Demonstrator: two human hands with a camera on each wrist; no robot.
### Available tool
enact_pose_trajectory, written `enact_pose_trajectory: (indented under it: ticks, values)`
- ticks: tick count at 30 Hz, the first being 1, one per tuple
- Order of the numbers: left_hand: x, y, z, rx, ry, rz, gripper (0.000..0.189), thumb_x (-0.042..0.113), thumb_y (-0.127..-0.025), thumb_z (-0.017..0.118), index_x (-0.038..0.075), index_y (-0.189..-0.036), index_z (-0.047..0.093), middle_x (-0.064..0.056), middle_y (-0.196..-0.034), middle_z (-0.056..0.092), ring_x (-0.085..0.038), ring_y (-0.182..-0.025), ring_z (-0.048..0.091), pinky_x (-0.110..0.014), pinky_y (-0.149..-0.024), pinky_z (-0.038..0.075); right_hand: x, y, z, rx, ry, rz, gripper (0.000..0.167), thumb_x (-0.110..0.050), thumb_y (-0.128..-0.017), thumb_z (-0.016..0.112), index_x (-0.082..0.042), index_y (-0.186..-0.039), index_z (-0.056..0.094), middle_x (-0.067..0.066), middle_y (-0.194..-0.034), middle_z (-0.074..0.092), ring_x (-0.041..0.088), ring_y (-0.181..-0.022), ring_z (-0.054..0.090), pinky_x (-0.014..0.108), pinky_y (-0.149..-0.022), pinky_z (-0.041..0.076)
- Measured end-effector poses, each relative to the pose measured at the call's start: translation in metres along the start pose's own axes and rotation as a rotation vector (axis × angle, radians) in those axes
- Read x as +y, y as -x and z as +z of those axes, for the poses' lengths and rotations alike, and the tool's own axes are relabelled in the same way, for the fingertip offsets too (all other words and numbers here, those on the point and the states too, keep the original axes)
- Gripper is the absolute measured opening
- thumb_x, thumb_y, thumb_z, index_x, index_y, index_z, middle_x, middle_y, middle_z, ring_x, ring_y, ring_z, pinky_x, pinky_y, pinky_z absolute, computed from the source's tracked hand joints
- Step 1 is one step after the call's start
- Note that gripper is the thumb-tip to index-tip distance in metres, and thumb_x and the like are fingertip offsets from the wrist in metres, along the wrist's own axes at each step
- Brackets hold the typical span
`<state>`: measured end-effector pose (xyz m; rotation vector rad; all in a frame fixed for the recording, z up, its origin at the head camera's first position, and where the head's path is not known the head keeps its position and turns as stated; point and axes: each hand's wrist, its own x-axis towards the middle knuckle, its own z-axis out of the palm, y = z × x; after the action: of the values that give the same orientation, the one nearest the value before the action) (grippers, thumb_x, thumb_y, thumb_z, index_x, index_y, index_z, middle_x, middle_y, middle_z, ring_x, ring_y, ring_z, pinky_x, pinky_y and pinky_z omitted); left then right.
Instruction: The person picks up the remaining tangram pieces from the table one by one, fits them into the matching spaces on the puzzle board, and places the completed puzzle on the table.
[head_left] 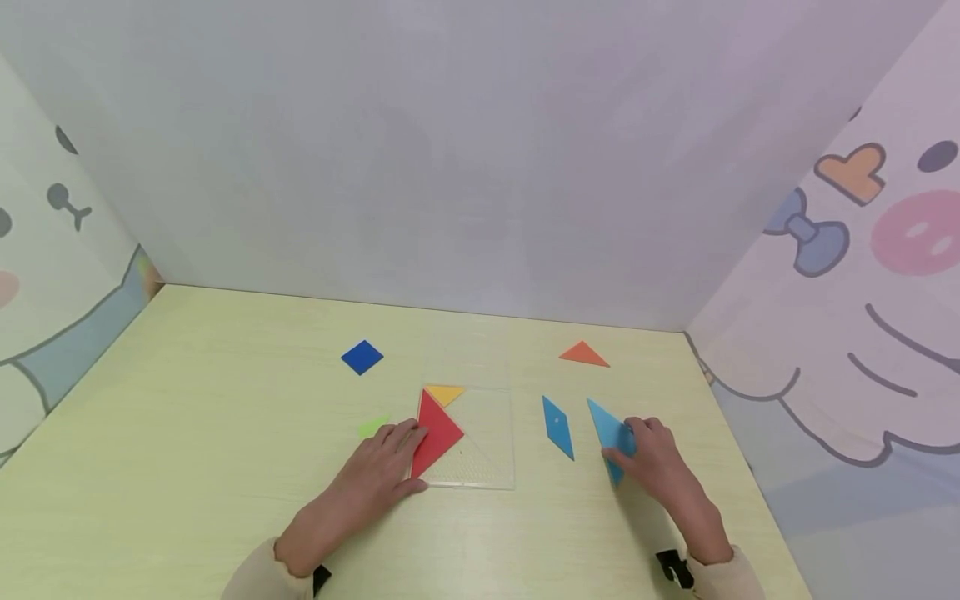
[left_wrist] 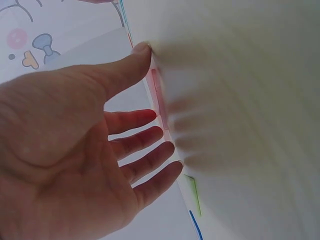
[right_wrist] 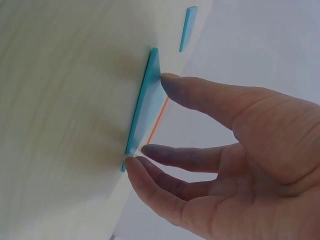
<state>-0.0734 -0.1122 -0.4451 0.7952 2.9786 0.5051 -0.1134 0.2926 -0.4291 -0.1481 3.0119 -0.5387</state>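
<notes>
A red triangle (head_left: pixel 437 435) lies in the left part of a clear square tray (head_left: pixel 513 450), and a small yellow triangle (head_left: pixel 444 393) sits along the tray's top edge. My left hand (head_left: pixel 378 462) rests at the tray's left side. Its fingers touch the red triangle's left edge, and the thumb is by the tray's lower corner. Over to the right, my right hand (head_left: pixel 656 462) pinches a large light blue triangle (head_left: pixel 606 427) by its edges between thumb and fingers. In the right wrist view this light blue triangle (right_wrist: pixel 145 102) is close to the tabletop; whether it is raised, I cannot tell.
A blue parallelogram (head_left: pixel 557 429) lies between the tray and my right hand. Behind it is an orange triangle (head_left: pixel 583 354). A dark blue square (head_left: pixel 362 357) lies back left, and a green piece (head_left: pixel 372 427) is partly hidden by my left hand. Printed walls enclose the table (head_left: pixel 187 433).
</notes>
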Motion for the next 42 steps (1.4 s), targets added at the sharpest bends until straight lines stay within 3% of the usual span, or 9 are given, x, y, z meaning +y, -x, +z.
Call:
enact_pose_trajectory:
  ticks: [6, 19, 33, 42]
  values:
    - [0.000, 0.001, 0.000, -0.030, 0.022, -0.024, 0.071, 0.030, -0.088, 0.082, -0.002, -0.143, 0.052, -0.020, -0.143, 0.052, -0.038, -0.128, 0.050, -0.051, -0.097, 0.050, -0.001, 0.001, -0.002, 0.000, -0.003, 0.006, 0.057, -0.018, -0.088, 0.082, 0.020, -0.120, 0.055, 0.036, -0.111, 0.055, 0.049, -0.099, 0.056, 0.058, -0.085, 0.053]
    - [0.000, 0.002, -0.001, -0.038, 0.051, -0.024, 0.072, 0.030, -0.088, 0.082, -0.002, -0.145, 0.052, -0.020, -0.145, 0.052, -0.038, -0.130, 0.049, -0.053, -0.099, 0.049, -0.006, -0.006, -0.012, -0.091, -0.031, 0.079, 0.055, -0.019, -0.090, 0.079, 0.017, -0.124, 0.054, 0.033, -0.111, 0.053, 0.045, -0.100, 0.053, 0.058, -0.083, 0.052]
    - [-0.002, 0.002, 0.001, -0.029, 0.015, -0.002, 0.070, 0.031, -0.090, 0.080, -0.001, -0.145, 0.052, -0.019, -0.145, 0.052, -0.037, -0.129, 0.049, -0.052, -0.099, 0.049, -0.010, -0.008, -0.022, -0.159, -0.001, 0.085, 0.058, -0.019, -0.089, 0.080, 0.020, -0.121, 0.052, 0.033, -0.109, 0.053, 0.044, -0.099, 0.054, 0.058, -0.083, 0.051]
    - [-0.002, 0.002, 0.001, -0.037, 0.017, -0.002, 0.070, 0.032, -0.090, 0.080, -0.002, -0.145, 0.052, -0.020, -0.145, 0.051, -0.038, -0.129, 0.050, -0.053, -0.099, 0.049, -0.005, -0.015, -0.022, -0.187, -0.014, 0.078, 0.057, -0.023, -0.087, 0.082, 0.015, -0.117, 0.051, 0.026, -0.103, 0.052, 0.035, -0.092, 0.054, 0.053, -0.080, 0.051]
